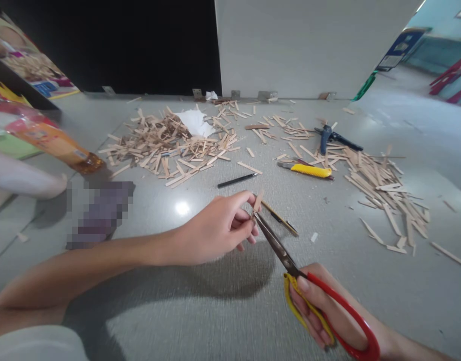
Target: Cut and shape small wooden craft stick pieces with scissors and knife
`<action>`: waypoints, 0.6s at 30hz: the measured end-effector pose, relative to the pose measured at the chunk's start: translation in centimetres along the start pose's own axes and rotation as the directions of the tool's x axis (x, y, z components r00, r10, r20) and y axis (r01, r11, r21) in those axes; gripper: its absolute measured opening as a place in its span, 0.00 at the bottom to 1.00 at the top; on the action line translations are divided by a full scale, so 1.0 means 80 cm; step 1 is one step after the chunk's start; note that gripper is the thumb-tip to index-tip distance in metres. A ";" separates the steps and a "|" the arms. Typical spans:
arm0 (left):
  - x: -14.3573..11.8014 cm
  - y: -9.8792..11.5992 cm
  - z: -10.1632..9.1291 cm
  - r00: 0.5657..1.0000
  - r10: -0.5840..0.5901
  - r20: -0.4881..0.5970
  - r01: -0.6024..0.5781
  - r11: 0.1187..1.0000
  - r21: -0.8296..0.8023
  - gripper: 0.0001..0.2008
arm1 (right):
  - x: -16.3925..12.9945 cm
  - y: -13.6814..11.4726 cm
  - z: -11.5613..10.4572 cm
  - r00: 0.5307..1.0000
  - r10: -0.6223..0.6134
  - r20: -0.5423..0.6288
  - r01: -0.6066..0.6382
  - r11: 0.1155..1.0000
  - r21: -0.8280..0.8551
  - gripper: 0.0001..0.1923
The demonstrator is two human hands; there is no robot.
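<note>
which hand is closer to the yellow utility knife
Left. The left hand pinches a small wooden stick just below and left of the yellow utility knife. The right hand, gripping the scissors, sits much lower, near the bottom edge.

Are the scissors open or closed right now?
Nearly closed: the scissors in the right hand show blades together, tips meeting the small wooden stick pinched by the left hand.

Red-and-yellow-handled scissors, pale tan wooden sticks, yellow utility knife, black pen, grey floor.
</note>
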State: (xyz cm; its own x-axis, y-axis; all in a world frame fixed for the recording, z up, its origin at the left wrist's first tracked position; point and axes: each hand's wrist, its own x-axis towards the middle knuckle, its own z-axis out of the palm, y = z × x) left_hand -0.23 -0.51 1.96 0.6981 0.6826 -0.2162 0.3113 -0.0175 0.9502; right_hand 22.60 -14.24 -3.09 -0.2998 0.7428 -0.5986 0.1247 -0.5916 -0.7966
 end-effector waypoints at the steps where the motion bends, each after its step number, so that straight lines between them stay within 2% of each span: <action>1: 0.000 -0.001 0.000 1.000 0.004 -0.002 -0.004 1.000 0.009 0.02 | -0.001 -0.001 0.000 1.000 -0.002 -0.012 0.002 1.000 -0.015 0.43; 7: 0.002 -0.003 0.002 0.999 0.031 -0.009 -0.030 0.997 0.066 0.02 | -0.002 -0.001 0.001 0.995 0.052 -0.090 -0.056 0.998 -0.039 0.43; 11: 0.001 -0.004 0.004 0.999 0.039 0.008 -0.039 0.996 0.080 0.03 | -0.001 0.003 0.000 0.997 0.026 -0.069 -0.028 0.999 -0.027 0.42; 18: 0.001 -0.008 0.010 0.999 0.033 0.001 -0.033 0.999 -0.028 0.05 | -0.002 -0.003 0.009 0.997 0.036 -0.073 -0.039 0.999 -0.035 0.45</action>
State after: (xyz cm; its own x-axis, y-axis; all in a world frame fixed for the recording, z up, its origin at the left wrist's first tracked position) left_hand 0.15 -0.99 1.16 0.7088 0.6807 -0.1849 0.2701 -0.0198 0.9626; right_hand 21.96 -14.44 -2.79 -0.2256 0.7417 -0.6317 0.1697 -0.6086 -0.7752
